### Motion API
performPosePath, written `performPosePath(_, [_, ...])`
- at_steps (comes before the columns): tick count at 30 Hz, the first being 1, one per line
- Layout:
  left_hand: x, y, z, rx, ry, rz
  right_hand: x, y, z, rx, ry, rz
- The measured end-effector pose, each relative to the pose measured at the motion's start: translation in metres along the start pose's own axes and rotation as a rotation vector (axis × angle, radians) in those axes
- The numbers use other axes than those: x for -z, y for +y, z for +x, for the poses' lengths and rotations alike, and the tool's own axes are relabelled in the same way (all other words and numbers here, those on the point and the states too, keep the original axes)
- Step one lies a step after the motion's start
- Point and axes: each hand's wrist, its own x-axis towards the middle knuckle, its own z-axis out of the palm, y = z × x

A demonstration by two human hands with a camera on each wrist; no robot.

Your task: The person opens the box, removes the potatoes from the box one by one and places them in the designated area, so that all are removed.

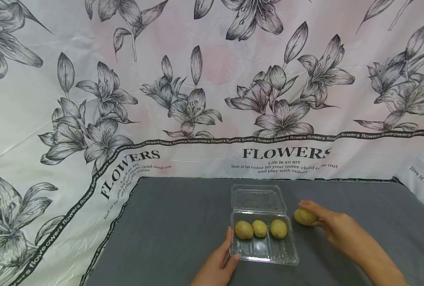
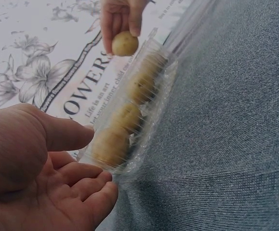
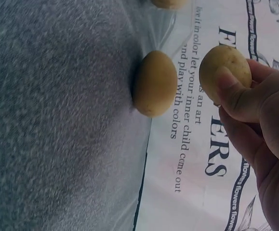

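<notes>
A clear plastic clamshell container (image 1: 265, 260) lies on the dark tabletop with its lid (image 1: 258, 198) folded back. Three potatoes are visible inside it in the head view, among them the left potato (image 1: 244, 230). My left hand (image 1: 217, 264) rests at the container's left side, thumb by the near corner, fingers fairly straight. Right of the container, my right hand (image 1: 335, 228) pinches a potato (image 3: 225, 72) between thumb and fingers, raised off the table. Another potato (image 3: 154, 84) sits on the table surface beside the held one in the right wrist view.
The dark grey tabletop (image 1: 161, 230) extends to both sides of the container. Behind and to the left hangs a white cloth (image 1: 183, 159) printed with lilies and the word FLOWERS, meeting the table's back edge.
</notes>
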Motion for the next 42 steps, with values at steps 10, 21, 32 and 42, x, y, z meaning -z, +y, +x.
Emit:
performPosePath(10, [0.000,0.001,0.000,0.020,0.009,0.016,0.004,0.012,-0.009,-0.057,0.021,-0.043])
performPosePath(21, [-0.001,0.002,-0.001,0.005,-0.007,0.014,0.006,0.017,-0.016,-0.134,-0.011,-0.045])
performPosePath(32, [0.000,0.003,0.000,0.056,-0.001,0.015,0.010,0.019,-0.021,-0.228,-0.068,-0.027])
performPosePath(42, [-0.001,0.002,-0.001,0.018,0.005,0.020,0.014,0.020,-0.024,-0.351,-0.167,-0.039])
